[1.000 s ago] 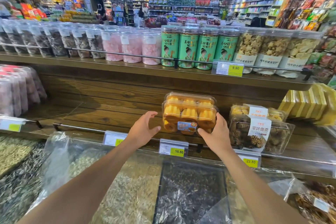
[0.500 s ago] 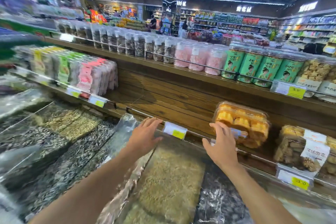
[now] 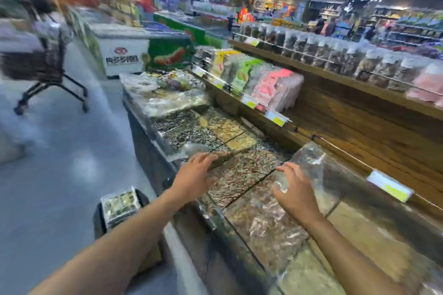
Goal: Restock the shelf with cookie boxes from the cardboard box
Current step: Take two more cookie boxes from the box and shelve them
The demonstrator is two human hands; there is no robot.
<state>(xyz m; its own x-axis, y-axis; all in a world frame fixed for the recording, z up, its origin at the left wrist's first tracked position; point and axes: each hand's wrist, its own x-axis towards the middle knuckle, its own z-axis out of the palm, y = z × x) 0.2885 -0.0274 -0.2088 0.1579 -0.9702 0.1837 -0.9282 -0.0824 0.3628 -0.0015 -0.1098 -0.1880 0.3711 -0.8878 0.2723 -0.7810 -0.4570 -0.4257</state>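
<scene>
both hands empty, fingers spread: left hand point(image 3: 194, 179) and right hand point(image 3: 296, 193) over the bulk bins point(image 3: 143, 146). cookie box point(image 3: 120, 203) sits low on the cardboard box point(image 3: 149, 258), down-left of the left hand, which is nearer. shelf point(image 3: 359, 151) lies right.

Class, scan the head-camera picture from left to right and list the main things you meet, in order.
Shopping cart → clear snack box → left hand → right hand → yellow price tag.
</scene>
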